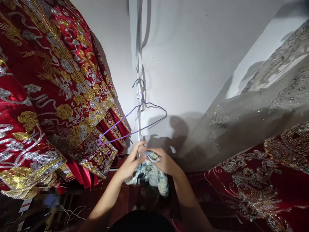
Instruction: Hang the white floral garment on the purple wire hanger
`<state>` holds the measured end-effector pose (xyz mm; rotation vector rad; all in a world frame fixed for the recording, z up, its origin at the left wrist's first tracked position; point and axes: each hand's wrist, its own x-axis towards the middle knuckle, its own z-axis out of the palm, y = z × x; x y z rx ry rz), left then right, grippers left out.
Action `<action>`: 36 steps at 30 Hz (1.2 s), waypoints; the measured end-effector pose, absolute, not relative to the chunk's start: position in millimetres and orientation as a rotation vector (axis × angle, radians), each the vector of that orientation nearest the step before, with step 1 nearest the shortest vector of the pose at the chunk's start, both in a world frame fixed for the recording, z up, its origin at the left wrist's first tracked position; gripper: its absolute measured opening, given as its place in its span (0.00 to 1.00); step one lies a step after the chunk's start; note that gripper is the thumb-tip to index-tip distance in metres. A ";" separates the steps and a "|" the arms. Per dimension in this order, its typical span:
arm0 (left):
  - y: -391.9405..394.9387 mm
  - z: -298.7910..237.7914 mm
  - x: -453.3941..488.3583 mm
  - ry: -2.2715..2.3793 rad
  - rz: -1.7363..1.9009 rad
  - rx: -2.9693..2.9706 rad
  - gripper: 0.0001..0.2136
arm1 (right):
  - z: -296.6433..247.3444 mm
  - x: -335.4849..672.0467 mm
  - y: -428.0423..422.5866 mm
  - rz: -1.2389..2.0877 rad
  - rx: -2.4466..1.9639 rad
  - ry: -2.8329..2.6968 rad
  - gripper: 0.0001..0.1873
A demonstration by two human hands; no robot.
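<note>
Both my hands meet low in the middle of the view, gathered around a bunched cloth (154, 175) with a white, green and blue pattern. My left hand (131, 162) has its fingers closed on the cloth's upper edge. From the other side my right hand (164, 161) grips a fold of it, with the loose part hanging crumpled below. Above and in front of my hands hangs a purple wire clothes hanger (120, 120), bare, its hook near the white cords on the wall. The exact place of some fingertips is hidden by the folds.
On the left hangs a red embroidered garment (62, 83) with gold and silver motifs. A sheer beaded dress (224, 125) and red beaded fabric (253, 174) hang on the right. White cords (139, 61) run down the wall. A white cable (74, 212) lies at lower left.
</note>
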<state>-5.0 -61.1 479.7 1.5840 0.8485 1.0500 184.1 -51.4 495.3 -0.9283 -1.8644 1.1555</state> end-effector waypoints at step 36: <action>11.6 595.6 -84.1 1.324 1.181 2.430 0.19 | 524.4 214.8 -22.3 0.600 -1.061 -1.954 0.23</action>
